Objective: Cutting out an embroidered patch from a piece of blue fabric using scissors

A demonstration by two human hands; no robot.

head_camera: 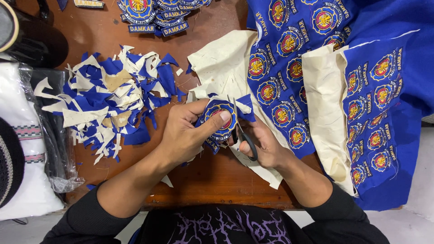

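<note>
I see a heap of blue-and-cream scraps point(106, 97) piled clear of the work. My left hand point(187, 133) pinches a round embroidered patch point(220, 118) upright — steadying it — while my right hand point(264, 144) grips black-handled scissors point(244, 138) at its edge; uncut blue patch cloth point(316, 68) waits rightward.

You see a blue patch point(220, 118) with a red-and-gold round emblem, blue-and-cream scraps point(108, 97), and a reddish-brown desk point(212, 174).

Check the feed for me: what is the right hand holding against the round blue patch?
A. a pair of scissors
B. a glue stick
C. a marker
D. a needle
A: the right hand grips black-handled scissors at the edge of the round blue patch that the left hand pinches.
</note>
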